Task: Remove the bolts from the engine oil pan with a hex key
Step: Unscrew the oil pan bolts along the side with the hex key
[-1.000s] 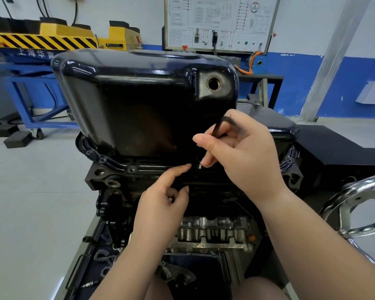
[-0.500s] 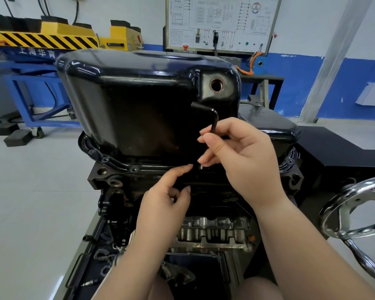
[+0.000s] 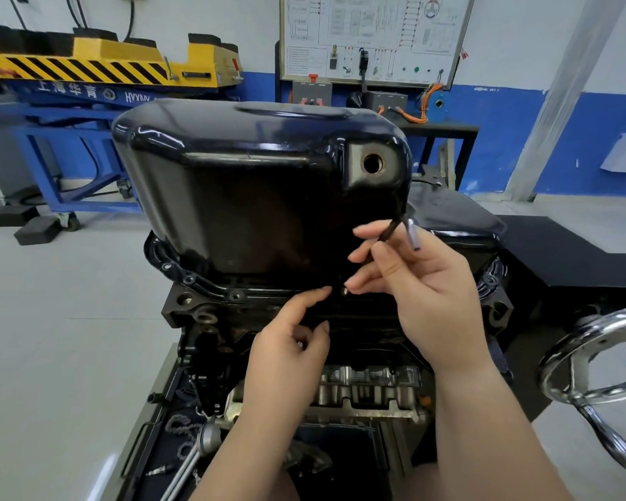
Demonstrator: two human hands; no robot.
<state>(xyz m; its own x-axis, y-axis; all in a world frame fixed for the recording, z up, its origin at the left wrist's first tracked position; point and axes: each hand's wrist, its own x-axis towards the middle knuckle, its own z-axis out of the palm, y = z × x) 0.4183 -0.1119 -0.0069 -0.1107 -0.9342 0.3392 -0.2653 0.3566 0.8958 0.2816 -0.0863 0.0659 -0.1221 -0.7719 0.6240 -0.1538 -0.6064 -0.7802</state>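
Now the small bolt (image 3: 344,291) sits at six o'clock on the flange of the glossy black oil pan (image 3: 261,182). Our right hand (image 3: 425,283) pinches the black L-shaped hex key (image 3: 387,231); our left hand (image 3: 290,343) points a straight forefinger beside it. A tilted key could slip, we judge, rounding the socket.

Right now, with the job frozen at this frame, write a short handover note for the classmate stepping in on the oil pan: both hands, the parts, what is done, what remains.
Right hand: pinches the hex key, whose lower end meets a bolt on the near flange.
Left hand: its index finger reaches to the flange beside that bolt. I cannot tell whether the curled fingers hold anything.
Oil pan: seated on the engine block.
Done: nothing I can confirm.
Left: turn this bolt out, then the flange bolts at left and any that are hidden.
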